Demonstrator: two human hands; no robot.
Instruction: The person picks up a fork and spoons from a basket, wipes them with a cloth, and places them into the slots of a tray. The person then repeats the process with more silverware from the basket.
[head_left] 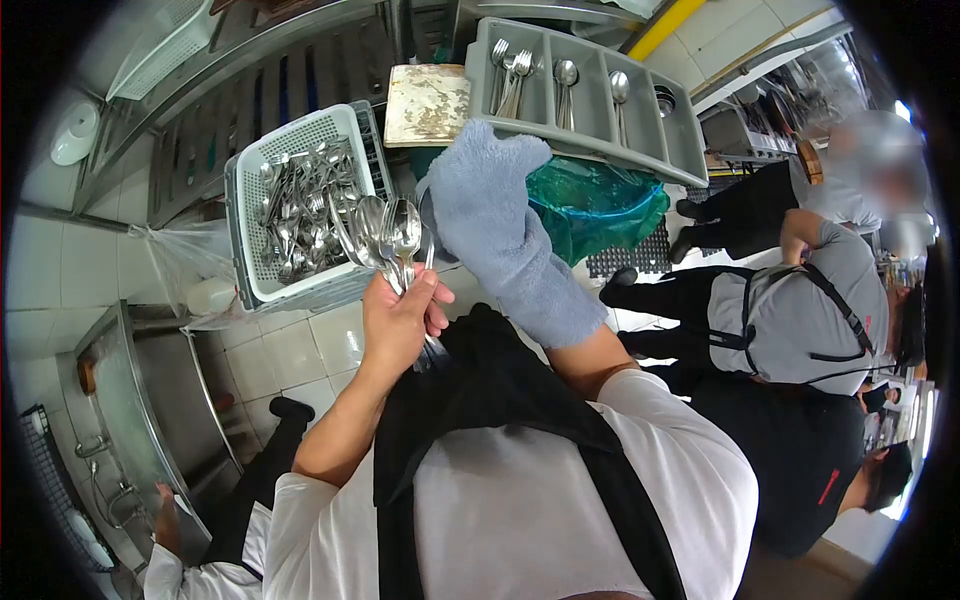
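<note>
My left hand (400, 315) is closed round a bunch of spoons and forks (398, 228), bowls and tines upward, handles poking out below the palm. A thick grey-blue towel (500, 210) covers my right hand and most of that forearm, so its fingers are hidden. The towel's end is right beside the bunch. Just beyond my left hand, a white perforated basket (262, 270) holds a jumbled heap of cutlery (310, 205). Past the towel lies a grey cutlery tray (590, 140) with forks (515, 75) and spoons (566, 85) sorted in separate compartments.
A green plastic bag (595, 205) hangs below the tray. A worn board (428, 105) lies left of it. Several people, one in a grey shirt (800, 315), stand at the right. Another person's hand (165, 492) is by a steel sink (150, 400) at lower left.
</note>
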